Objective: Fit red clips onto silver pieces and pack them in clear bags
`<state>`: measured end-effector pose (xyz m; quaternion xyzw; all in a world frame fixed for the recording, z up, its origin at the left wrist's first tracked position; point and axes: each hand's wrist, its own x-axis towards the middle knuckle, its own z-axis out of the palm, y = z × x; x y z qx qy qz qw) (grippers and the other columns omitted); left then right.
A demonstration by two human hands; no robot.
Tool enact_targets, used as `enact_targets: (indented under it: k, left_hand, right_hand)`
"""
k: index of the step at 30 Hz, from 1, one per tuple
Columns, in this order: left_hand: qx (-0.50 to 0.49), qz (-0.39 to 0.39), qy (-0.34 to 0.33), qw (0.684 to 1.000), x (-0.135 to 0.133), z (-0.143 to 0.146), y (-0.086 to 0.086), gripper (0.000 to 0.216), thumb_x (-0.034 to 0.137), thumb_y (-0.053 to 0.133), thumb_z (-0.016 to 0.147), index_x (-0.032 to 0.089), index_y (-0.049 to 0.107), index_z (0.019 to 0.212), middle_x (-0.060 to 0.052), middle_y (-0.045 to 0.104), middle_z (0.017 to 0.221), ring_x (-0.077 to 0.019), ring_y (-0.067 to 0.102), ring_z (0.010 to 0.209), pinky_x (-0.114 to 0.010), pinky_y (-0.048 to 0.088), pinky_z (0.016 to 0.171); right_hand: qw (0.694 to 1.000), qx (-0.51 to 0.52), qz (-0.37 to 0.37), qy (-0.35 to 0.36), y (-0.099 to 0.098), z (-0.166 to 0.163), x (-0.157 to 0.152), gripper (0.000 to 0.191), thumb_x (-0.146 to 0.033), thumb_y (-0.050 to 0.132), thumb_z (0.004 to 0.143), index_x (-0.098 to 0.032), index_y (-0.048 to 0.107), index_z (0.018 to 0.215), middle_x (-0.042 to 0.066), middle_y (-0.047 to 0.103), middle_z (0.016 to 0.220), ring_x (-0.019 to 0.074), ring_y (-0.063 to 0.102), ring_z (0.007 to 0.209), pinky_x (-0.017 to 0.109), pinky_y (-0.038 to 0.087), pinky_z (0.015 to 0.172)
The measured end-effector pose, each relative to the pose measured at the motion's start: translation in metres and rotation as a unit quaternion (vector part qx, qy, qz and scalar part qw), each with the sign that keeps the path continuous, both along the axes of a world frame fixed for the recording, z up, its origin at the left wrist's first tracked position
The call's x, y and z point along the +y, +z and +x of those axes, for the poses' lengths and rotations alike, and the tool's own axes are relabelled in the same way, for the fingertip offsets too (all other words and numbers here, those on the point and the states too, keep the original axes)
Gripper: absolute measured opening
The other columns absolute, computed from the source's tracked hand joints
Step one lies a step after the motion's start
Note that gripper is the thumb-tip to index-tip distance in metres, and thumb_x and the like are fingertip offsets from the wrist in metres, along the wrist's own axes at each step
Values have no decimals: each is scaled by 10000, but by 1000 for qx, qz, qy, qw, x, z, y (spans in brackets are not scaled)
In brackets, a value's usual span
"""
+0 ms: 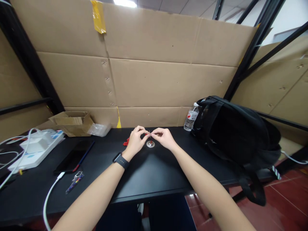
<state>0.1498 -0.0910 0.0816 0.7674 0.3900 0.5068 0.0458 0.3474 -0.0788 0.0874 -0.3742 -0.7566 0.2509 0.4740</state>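
Observation:
My left hand (pixel 137 138), with a dark watch (pixel 121 159) on its wrist, has thumb and fingertips pinched together. My right hand (pixel 164 137) faces it in a like pinch, the fingertips of the two almost meeting. A thin pale strand (pixel 150 133) shows between them; whether it is wire or thread I cannot tell. Just below the fingertips a small round silver disc (pixel 150 144) lies on the black table, with something red at its centre. A red bundle (pixel 126 141) sits beside my left hand, partly hidden by it.
At left are an open cardboard box (pixel 72 124), clear plastic packaging (pixel 99 129), a white power strip (pixel 38 154), a phone (pixel 74 156) on a white cable and a keychain (pixel 75 182). A water bottle (pixel 191 118) and black backpack (pixel 237 138) stand right. Cardboard panels (pixel 154 77) wall the back.

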Motion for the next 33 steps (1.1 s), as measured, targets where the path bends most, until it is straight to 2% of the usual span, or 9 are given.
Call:
enact_targets:
  k: [4, 10, 17, 24, 28, 30, 33]
  left_hand:
    - [8, 6, -2, 1000, -3, 1, 3, 69, 263, 683, 906, 235, 745, 895, -38, 620, 969, -205, 625, 960, -356, 490, 901]
    - [40, 15, 21, 999, -8, 2, 8, 73, 267, 680, 908, 235, 741, 886, -38, 625, 980, -210, 607, 968, -371, 474, 903]
    - [85, 15, 40, 996, -6, -2, 9, 88, 272, 673, 914, 247, 753, 886, -39, 629, 978, -212, 587, 962, -374, 448, 887]
    - [114, -3, 20, 993, -6, -1, 10, 91, 256, 644, 911, 252, 734, 918, -38, 622, 1011, -221, 577, 996, -376, 428, 893]
    - [69, -15, 26, 997, -8, -3, 15, 219, 176, 522, 944, 248, 676, 1082, -48, 622, 1114, -222, 564, 1102, -381, 419, 950]
    - [79, -30, 11, 996, -8, -4, 15, 212, 223, 497, 975, 259, 680, 1075, -42, 628, 1137, -221, 564, 1115, -388, 413, 965]
    - [151, -57, -13, 987, -7, -4, 8, 208, 349, 528, 985, 299, 706, 1079, -33, 622, 1217, -243, 549, 1143, -419, 408, 960]
  right_hand:
    - [1000, 13, -17, -8, -3, -3, 0, 190, -356, 718, 823, -175, 772, 851, 71, 761, 909, 176, 693, 719, 278, 538, 673]
    - [999, 29, -18, 42, 0, -5, -4, 227, -381, 687, 846, -168, 765, 844, 74, 740, 917, 174, 681, 738, 277, 540, 670]
    - [1000, -4, 6, 17, -1, -4, -2, 182, -321, 652, 856, -169, 751, 836, 66, 738, 909, 156, 660, 723, 263, 511, 665]
    - [999, -32, -30, 11, -6, -2, 1, 104, -252, 647, 804, -158, 685, 825, 8, 676, 706, 114, 576, 554, 226, 441, 553]
    - [992, -116, 54, 6, 0, 4, 0, 22, -175, 673, 763, -168, 670, 742, 12, 668, 785, 112, 577, 640, 225, 439, 619]
    - [983, -157, 95, 19, 4, 8, -1, 58, -132, 675, 750, -172, 662, 710, 20, 668, 829, 124, 588, 708, 233, 446, 674]
    - [976, -183, 113, 41, 7, 13, 0, 97, -94, 668, 749, -175, 651, 698, 20, 671, 848, 136, 602, 757, 238, 446, 705]
